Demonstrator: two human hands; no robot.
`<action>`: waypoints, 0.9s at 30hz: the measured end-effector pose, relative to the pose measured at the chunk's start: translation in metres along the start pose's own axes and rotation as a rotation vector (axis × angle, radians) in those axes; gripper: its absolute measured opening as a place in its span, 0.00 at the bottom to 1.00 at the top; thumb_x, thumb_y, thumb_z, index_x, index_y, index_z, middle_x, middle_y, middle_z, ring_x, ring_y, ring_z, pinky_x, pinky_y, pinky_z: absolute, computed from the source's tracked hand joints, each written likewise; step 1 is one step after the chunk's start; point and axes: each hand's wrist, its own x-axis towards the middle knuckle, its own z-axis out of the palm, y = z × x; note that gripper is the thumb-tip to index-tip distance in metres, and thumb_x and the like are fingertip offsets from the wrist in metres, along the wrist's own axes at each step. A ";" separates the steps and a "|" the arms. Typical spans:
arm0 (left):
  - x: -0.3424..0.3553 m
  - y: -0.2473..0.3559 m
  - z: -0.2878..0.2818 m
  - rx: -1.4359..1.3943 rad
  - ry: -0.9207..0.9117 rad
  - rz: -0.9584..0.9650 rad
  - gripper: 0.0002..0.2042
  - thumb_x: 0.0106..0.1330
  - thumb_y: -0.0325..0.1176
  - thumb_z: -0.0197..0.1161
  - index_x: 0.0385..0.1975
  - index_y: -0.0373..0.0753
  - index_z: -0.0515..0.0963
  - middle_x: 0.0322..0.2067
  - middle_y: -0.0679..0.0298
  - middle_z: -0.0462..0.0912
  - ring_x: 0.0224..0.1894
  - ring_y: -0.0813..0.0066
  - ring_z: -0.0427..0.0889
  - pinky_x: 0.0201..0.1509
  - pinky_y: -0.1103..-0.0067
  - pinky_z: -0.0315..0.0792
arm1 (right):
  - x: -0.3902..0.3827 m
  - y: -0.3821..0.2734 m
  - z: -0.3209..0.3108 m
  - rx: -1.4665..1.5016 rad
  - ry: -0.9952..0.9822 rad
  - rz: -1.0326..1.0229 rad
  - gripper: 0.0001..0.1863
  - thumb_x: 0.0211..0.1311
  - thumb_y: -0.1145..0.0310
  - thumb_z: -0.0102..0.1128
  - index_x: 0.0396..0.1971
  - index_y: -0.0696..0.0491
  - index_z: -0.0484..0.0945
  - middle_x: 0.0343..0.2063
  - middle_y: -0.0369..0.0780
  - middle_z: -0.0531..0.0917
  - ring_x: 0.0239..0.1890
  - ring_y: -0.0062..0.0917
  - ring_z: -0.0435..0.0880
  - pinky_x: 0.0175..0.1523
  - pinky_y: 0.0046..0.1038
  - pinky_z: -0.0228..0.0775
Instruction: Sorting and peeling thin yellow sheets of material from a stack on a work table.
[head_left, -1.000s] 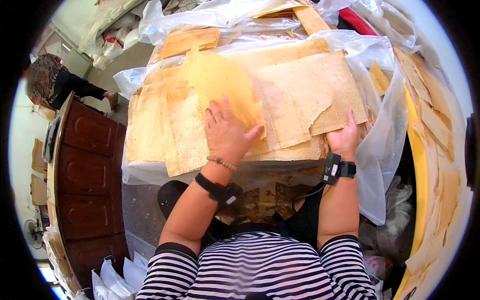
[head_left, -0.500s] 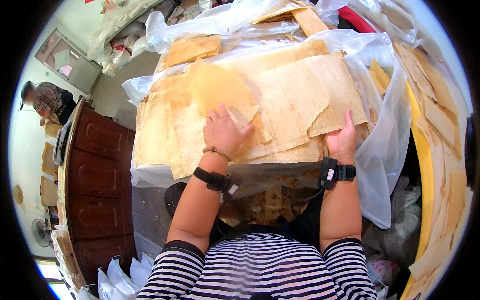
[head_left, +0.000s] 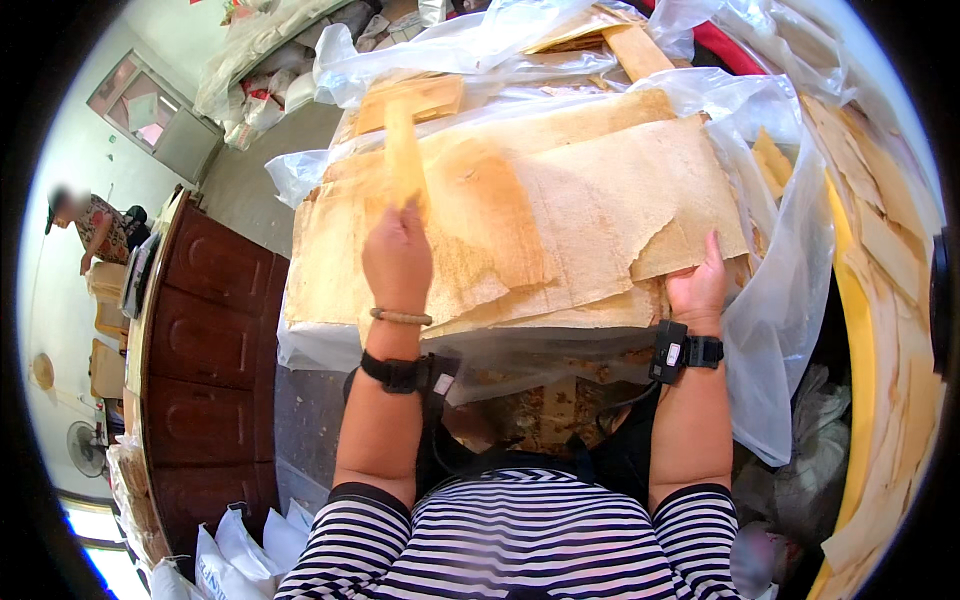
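My left hand (head_left: 397, 262) is closed on a narrow yellowish piece of thin sheet (head_left: 402, 150), lifted edge-up over the stack and blurred by motion. Below it lie layered thin tan sheets (head_left: 600, 190) with ragged, torn edges, spread over the table. A darker orange-brown patch (head_left: 490, 210) shows on the sheets just right of my left hand. At the stack's near right corner, my right hand (head_left: 695, 288) grips the edge of a tan sheet, thumb up and fingers partly hidden below. Whether it pinches one layer or several, I cannot tell.
Clear plastic sheeting (head_left: 780, 370) drapes around the table. More tan pieces lie at the far side and on a yellow-edged surface (head_left: 845, 400) to the right. A dark wooden cabinet (head_left: 215, 340) stands left, white sacks (head_left: 235, 550) near it. Another person (head_left: 100, 225) works at far left.
My left hand, spread on a yellowish piece before, has closed on it, moved left and raised it edge-up, baring the orange-brown patch. My right hand keeps its place at the corner.
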 end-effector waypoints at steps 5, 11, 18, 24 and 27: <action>0.015 0.031 -0.012 -0.319 0.022 0.064 0.10 0.70 0.37 0.57 0.35 0.38 0.81 0.21 0.51 0.80 0.23 0.51 0.79 0.25 0.65 0.70 | -0.011 -0.004 0.004 -0.042 -0.083 0.072 0.24 0.72 0.61 0.50 0.62 0.57 0.65 0.57 0.43 0.75 0.59 0.37 0.74 0.66 0.41 0.64; -0.004 0.135 0.018 -0.310 -0.215 0.277 0.13 0.70 0.40 0.57 0.50 0.46 0.79 0.28 0.54 0.84 0.26 0.57 0.82 0.29 0.67 0.76 | -0.041 -0.043 -0.003 -1.171 0.163 -0.399 0.21 0.72 0.61 0.51 0.56 0.61 0.72 0.53 0.43 0.78 0.54 0.30 0.77 0.60 0.29 0.66; -0.051 0.104 0.018 -0.397 -0.631 0.532 0.26 0.65 0.44 0.63 0.59 0.37 0.70 0.59 0.51 0.74 0.59 0.56 0.74 0.63 0.68 0.69 | -0.060 -0.032 -0.011 -1.314 -0.089 -0.548 0.32 0.74 0.45 0.42 0.63 0.57 0.69 0.59 0.39 0.75 0.60 0.27 0.70 0.64 0.34 0.58; -0.073 0.006 -0.001 0.028 -0.621 0.319 0.29 0.61 0.42 0.67 0.61 0.38 0.69 0.62 0.54 0.71 0.65 0.58 0.68 0.68 0.66 0.63 | -0.065 -0.029 0.007 -1.104 0.157 -0.277 0.44 0.66 0.31 0.40 0.63 0.58 0.68 0.60 0.44 0.73 0.62 0.29 0.69 0.63 0.35 0.60; -0.078 -0.013 -0.006 0.062 -0.522 0.361 0.24 0.59 0.39 0.67 0.55 0.38 0.73 0.57 0.58 0.75 0.59 0.57 0.73 0.60 0.66 0.69 | -0.060 -0.031 0.004 -1.198 0.157 -0.186 0.35 0.65 0.36 0.50 0.45 0.59 0.77 0.38 0.42 0.81 0.42 0.23 0.77 0.47 0.27 0.66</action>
